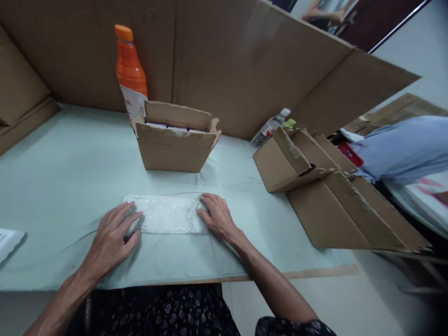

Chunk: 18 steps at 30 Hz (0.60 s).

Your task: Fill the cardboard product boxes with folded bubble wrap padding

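Observation:
A flat strip of clear bubble wrap [170, 214] lies across the pale green tablecloth [87, 158] in front of me. My left hand [114, 233] rests at its left end, fingers apart. At the right end, my right hand [217, 215] lies over the edge with its fingers extended. Neither hand grips the wrap; both touch it from above. Whether anything is inside the wrap, I cannot tell. Just beyond it stands an open cardboard box [175, 149] holding several small purple-and-white packs [177, 128].
An orange bottle [131, 70] stands behind the box, against a cardboard wall [217, 60]. To the right are a clear bottle [269, 128] and open cardboard boxes [325, 214]. A white packet [9, 240] lies far left. Other people show at top right and right.

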Tool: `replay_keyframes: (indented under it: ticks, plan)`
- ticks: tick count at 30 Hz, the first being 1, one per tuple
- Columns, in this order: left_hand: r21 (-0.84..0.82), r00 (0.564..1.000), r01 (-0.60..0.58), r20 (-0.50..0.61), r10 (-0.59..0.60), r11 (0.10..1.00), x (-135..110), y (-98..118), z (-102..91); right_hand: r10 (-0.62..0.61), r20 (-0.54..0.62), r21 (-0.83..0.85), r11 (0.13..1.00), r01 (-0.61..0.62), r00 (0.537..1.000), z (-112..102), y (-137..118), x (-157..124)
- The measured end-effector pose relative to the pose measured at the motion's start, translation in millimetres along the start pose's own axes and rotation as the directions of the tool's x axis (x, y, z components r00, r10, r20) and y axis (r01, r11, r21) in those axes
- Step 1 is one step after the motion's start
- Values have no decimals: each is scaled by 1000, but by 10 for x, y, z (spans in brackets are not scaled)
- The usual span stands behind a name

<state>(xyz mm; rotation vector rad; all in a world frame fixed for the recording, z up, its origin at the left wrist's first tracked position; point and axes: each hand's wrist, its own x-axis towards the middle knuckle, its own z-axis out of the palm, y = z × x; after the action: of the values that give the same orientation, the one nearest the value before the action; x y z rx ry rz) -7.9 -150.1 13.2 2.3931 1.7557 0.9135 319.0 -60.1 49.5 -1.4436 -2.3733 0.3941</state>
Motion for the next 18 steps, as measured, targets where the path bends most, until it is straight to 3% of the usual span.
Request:
replay_keyframes:
  ticks: [4, 9, 12, 15, 18]
  plan:
    - [99, 996, -82, 25, 80, 992, -41, -41, -17, -48, 12, 112, 993, 47, 999, 64, -106, -39]
    - [155, 993, -118, 0, 119, 981, 165, -32, -70, 89, 1, 402, 912, -82, 996, -43, -237, -447]
    - [152, 989, -145, -11, 149, 978, 514, 21, -58, 220, 1, 588, 789, -178, 976, -13, -407, -780]
    - [105, 991, -133, 42, 129, 986, 843, 95, 47, 346, 120, 746, 587, -314, 931, 149, -627, -1120]
    - [-1, 985, -123, 122, 123, 992, 896, 190, 157, 366, 244, 821, 415, -393, 898, 309, -827, -1367]
